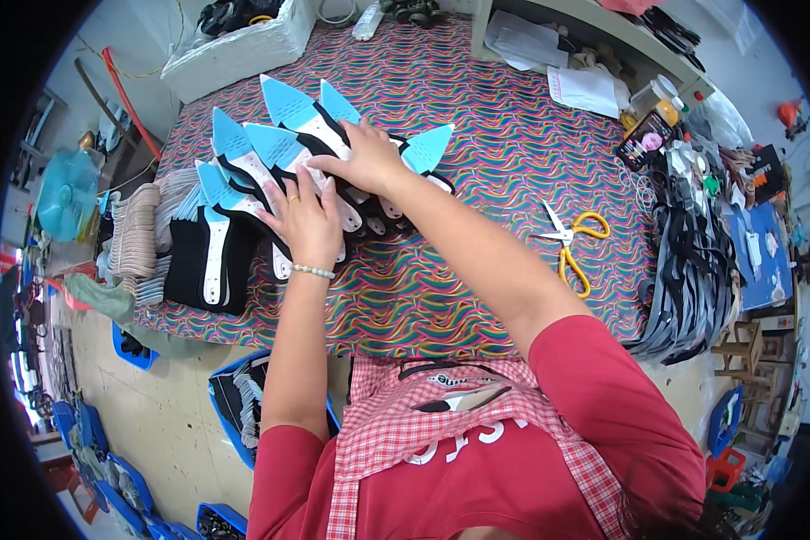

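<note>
Several flat, pointed pieces shaped like shoe insoles lie overlapping on the patterned tablecloth, each with a blue tip (286,101), black backing and a white strip with small dots. My left hand (310,223), a beaded bracelet at its wrist, lies on the near pieces with its fingers spread. Farther up, my right hand (369,160) rests over the pile, thumb apart from the fingers; its fingertips are partly hidden among the pieces. Left of my hands sits a neat stack of black pieces (184,261) with a white dotted strip (214,261) on top.
Yellow-handled scissors (567,236) lie open to the right. Black and grey straps (684,261) hang over the table's right edge. Bundled beige pieces (135,232) sit at the left edge. A white foam box (234,54) stands at the back left, blue bins (229,432) on the floor.
</note>
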### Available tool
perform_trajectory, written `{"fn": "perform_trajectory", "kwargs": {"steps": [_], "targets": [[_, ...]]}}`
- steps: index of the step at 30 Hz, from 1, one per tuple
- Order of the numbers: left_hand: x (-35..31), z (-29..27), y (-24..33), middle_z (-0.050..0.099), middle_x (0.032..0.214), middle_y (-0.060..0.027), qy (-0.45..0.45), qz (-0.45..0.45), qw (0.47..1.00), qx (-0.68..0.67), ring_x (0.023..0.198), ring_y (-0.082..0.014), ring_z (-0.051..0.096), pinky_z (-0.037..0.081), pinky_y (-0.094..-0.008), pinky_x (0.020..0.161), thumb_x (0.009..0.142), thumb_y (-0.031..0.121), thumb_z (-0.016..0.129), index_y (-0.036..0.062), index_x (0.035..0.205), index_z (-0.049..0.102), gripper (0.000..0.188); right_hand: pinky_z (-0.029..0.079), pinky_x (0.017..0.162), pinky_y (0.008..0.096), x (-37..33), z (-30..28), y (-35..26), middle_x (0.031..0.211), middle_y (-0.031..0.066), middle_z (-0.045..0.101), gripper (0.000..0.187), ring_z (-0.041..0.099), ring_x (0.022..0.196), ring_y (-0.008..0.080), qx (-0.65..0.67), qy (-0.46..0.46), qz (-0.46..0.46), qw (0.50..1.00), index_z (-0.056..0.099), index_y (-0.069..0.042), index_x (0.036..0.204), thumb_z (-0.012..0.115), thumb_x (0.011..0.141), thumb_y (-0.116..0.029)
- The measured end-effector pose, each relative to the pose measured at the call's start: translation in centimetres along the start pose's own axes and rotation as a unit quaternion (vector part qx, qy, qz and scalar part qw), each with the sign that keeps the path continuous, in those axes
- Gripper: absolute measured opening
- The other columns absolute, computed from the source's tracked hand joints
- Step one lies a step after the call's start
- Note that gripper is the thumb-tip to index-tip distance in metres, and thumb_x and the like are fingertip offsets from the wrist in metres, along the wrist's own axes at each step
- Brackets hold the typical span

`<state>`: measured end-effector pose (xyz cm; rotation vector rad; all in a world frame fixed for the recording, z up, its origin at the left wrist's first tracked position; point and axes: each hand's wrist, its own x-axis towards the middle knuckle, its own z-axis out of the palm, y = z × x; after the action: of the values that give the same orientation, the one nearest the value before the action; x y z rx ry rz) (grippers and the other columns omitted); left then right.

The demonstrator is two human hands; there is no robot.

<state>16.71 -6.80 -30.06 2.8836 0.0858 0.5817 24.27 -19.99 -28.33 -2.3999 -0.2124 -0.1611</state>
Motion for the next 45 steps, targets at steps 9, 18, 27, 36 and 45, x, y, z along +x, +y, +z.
{"fn": "perform_trajectory", "kwargs": {"steps": [9,18,27,36,45], "targets": [[-8.6,-3.7,5.4,0.037,0.145,-0.0252,-0.092,0.051,0.818,-0.565,0.135,-0.033,0.039,0.03,-0.041,0.111,0.096,0.002,0.044,-0.0027,0.147,0.021,0.056,0.032,0.107,0.0482,-13.7,-7.1,1.5,0.133,0.0306,0.047,0.079,0.043,0.127,0.0437,0.223,-0.046,-0.055,0.972,0.039,0.006,0.138,0.067,0.084,-0.043],[-12.2,-3.9,3.9,0.052,0.13,-0.0101,-0.198,-0.256,0.64,-0.696,0.114,-0.0188,0.054,0.047,-0.0329,0.093,0.094,0.007,0.059,0.0021,0.142,0.032,0.055,0.03,0.111,0.0442,-19.9,-8.8,3.9,0.143,0.0228,0.04,0.067,0.038,0.134,0.0365,0.166,-0.117,-0.191,0.96,0.041,0.001,0.14,0.064,0.09,-0.037],[-12.7,-2.5,1.2,0.062,0.117,-0.0069,-0.219,-0.353,0.585,-0.696,0.104,-0.018,0.061,0.051,-0.0331,0.088,0.094,0.012,0.061,0.0015,0.126,0.051,0.036,0.036,0.102,0.0486,-26.1,-18.4,19.2,0.123,0.0205,0.056,0.045,0.049,0.118,0.0374,-0.301,0.116,0.002,0.946,0.054,-0.003,0.125,0.067,0.086,-0.021],[-12.5,-2.6,1.3,0.065,0.107,-0.0061,-0.255,-0.311,0.647,-0.648,0.091,-0.0154,0.065,0.053,-0.03,0.077,0.09,0.008,0.065,-0.0006,0.116,0.058,0.028,0.047,0.088,0.0348,-20.8,-12.9,13.5,0.109,0.016,0.065,0.06,0.063,0.099,0.0264,0.204,0.038,0.28,0.937,0.041,0.001,0.138,0.068,0.087,-0.016],[-13.6,-5.5,1.1,0.064,0.108,-0.0093,-0.189,-0.311,0.681,-0.635,0.095,-0.0184,0.064,0.053,-0.0319,0.08,0.09,0.007,0.063,-0.0003,0.119,0.054,0.031,0.043,0.097,0.0272,-13.6,-12.2,7.8,0.118,0.0052,0.06,0.046,0.057,0.111,0.0151,0.324,0.341,-0.113,0.875,0.045,0.0,0.137,0.055,0.092,0.004]]}}
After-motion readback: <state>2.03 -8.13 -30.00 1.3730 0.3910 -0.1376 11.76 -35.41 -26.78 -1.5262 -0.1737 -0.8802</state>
